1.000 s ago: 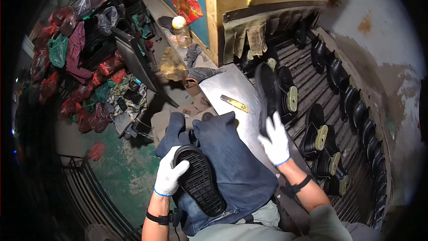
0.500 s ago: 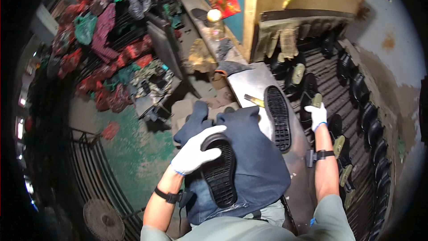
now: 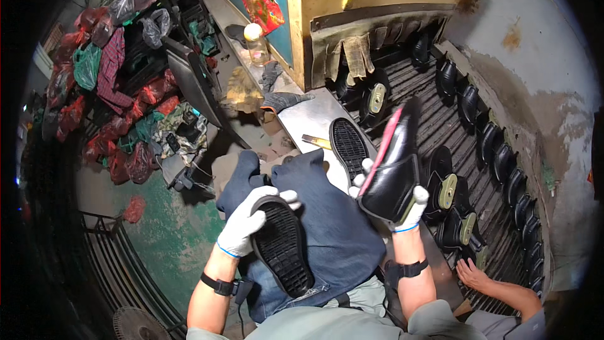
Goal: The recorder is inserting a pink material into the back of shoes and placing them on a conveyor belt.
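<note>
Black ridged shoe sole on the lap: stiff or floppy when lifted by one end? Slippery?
Probably semi-stiff: the black ridged rubber shoe sole keeps its flat shape on the soft blue denim cloth. Likely grippy, given its deep tread and the left hand wearing a white knit glove. It looks thin, so probably light, and unlikely to roll.

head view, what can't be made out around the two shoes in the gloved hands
- Black shoe in the right hand: its sole faces away, hidden by the upper.
- Shoe sole under the left hand: its upper is hidden against the blue cloth.
- Another person's bare hand: the arm is cut off by the lower edge.
- Far-left bags: dark, contents unreadable.
</note>
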